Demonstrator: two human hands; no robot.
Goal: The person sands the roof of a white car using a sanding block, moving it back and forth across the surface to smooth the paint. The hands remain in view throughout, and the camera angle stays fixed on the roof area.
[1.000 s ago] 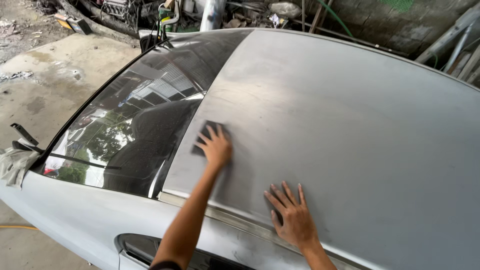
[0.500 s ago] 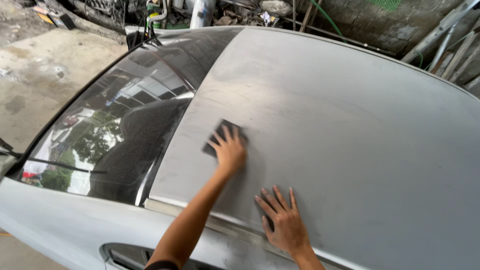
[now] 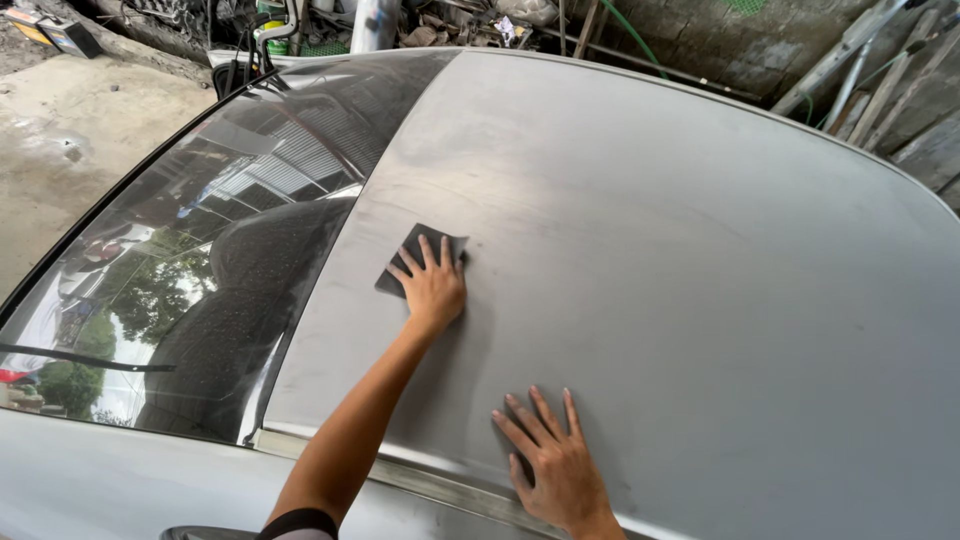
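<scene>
On the grey car roof (image 3: 650, 250), left hand (image 3: 435, 285) flat on dark sanding sheet (image 3: 408, 255), corner pointing away, right hand (image 3: 555, 465) splayed, empty.

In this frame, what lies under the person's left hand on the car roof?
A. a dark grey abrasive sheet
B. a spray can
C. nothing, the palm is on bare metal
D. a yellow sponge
A: the left hand presses flat on a dark grey sheet on the dull grey roof; the right hand rests bare near the roof edge.

roof (image 3: 680, 260): landmark
windscreen (image 3: 190, 290): left of roof
pad (image 3: 415, 258): on roof, near windscreen
left hand (image 3: 432, 285): on pad
right hand (image 3: 550, 465): on roof's near edge
</scene>
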